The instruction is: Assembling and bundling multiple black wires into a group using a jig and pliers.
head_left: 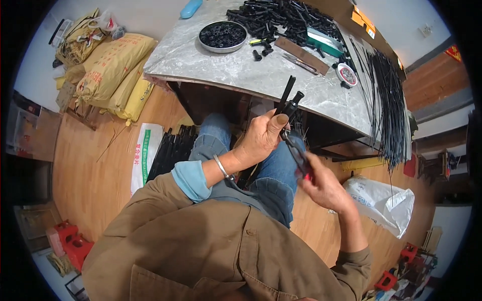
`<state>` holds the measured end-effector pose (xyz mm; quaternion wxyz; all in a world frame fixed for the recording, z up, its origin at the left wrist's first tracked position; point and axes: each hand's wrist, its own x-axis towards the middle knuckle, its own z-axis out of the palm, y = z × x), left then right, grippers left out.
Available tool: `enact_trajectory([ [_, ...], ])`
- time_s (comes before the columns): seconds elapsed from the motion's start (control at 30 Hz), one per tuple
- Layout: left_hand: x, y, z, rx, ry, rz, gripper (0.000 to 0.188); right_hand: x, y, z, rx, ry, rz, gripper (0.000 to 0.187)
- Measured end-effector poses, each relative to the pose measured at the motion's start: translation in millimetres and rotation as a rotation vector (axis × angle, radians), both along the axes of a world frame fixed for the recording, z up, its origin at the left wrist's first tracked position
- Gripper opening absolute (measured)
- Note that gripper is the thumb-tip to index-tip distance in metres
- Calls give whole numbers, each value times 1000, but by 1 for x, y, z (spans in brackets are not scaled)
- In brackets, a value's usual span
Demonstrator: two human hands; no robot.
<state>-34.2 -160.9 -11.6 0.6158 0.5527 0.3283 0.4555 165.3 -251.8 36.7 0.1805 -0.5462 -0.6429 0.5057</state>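
Observation:
My left hand (262,134), with a metal bangle at its wrist, is closed round a black tubular part (296,99). A thin black rod (286,89) sticks up beside that part from the same grip. My right hand (324,184) is wrapped round the handles of dark pliers (296,152) with a bit of red near the fingers. The pliers' jaws meet the work just below my left thumb; what they grip there is too small to tell. Both hands are above my knees, in front of the table's near edge.
On the grey marbled table (186,62) are a round tin of small black rings (222,36), a heap of black parts (281,17), a green tray (326,42), a brown bar (301,55) and a bundle of long black rods (389,100). Yellow sacks (113,65) are stacked at left.

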Motion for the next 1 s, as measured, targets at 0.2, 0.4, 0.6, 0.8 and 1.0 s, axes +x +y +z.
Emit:
enact_trajectory([
  [0.2, 1, 2, 1, -14, -83, -58, 62, -10, -28, -30, -523, 692, -345, 37],
  [0.4, -3, 2, -2, -38, -91, -48, 62, -20, -7, -6, -254, 176, -76, 19],
  [0.6, -5, 4, -2, -105, -121, -112, 62, -23, -16, -6, -80, 116, -214, 18],
  [0.8, -2, -1, 5, -87, -134, -141, 61, -18, -26, -12, -844, 911, -201, 40],
  [1.0, -3, 2, 7, -139, -175, -242, 62, -9, -15, 19, -620, 617, -169, 51],
])
